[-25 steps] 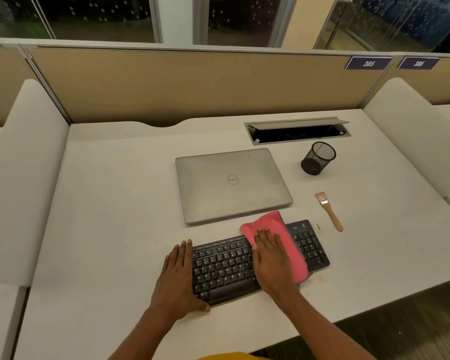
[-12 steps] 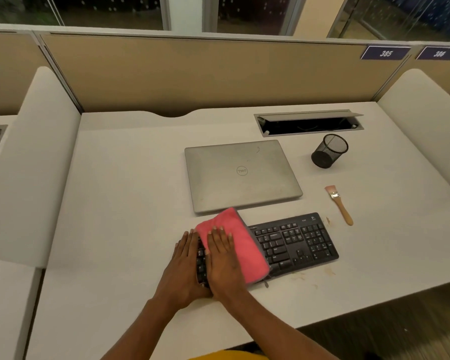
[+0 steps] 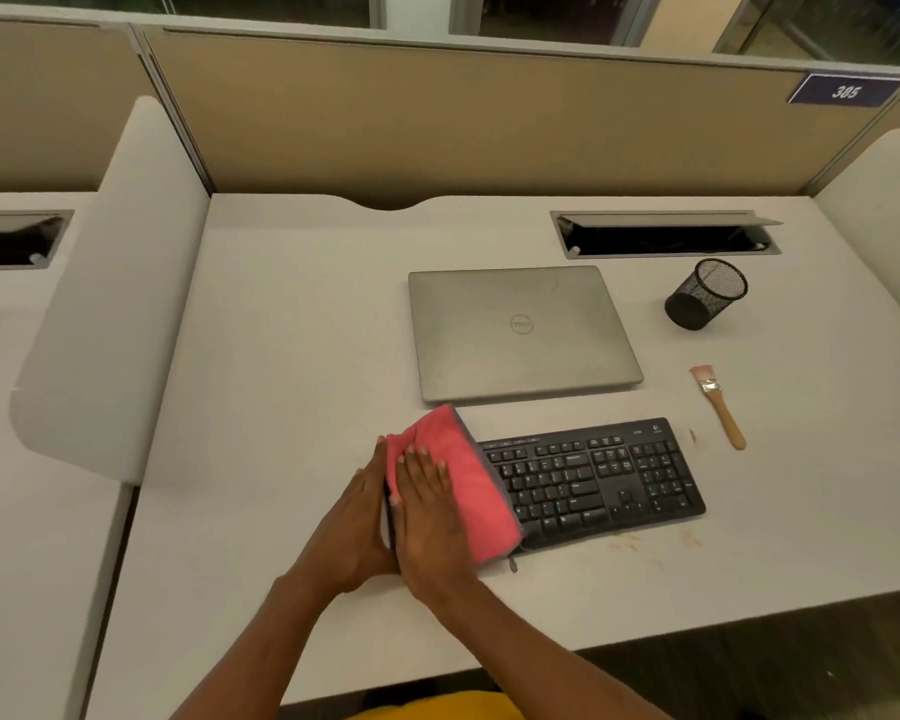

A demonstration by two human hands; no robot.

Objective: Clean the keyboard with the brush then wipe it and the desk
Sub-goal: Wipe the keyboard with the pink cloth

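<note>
Two-handed, addressed the keyboard's left end: laid the right hand (image 3: 430, 517) flat, fingers straight, on the pink cloth (image 3: 463, 475); set the left hand (image 3: 357, 527) beside it, fingers extended against the end of the keyboard (image 3: 593, 480), gripping nothing. Found the cloth draped over the keys under the right palm, with bare keys running off to the right of both hands. Judged the cloth soft, light and apt to bunch; best driven under a flat palm. Judged the keyboard light, rigid and liable to slide on the smooth top; best steadied at its end edge. Located the brush (image 3: 720, 407) lying idle well right of the hands. Noted brownish marks (image 3: 689, 537) on the pale desk (image 3: 292, 356) right of the hands. Recorded a closed laptop (image 3: 520, 330) ahead of the hands, a black mesh cup (image 3: 705, 293) and open cable hatch (image 3: 666, 236) farther ahead and right, and tan partitions (image 3: 437, 111) beyond.
</note>
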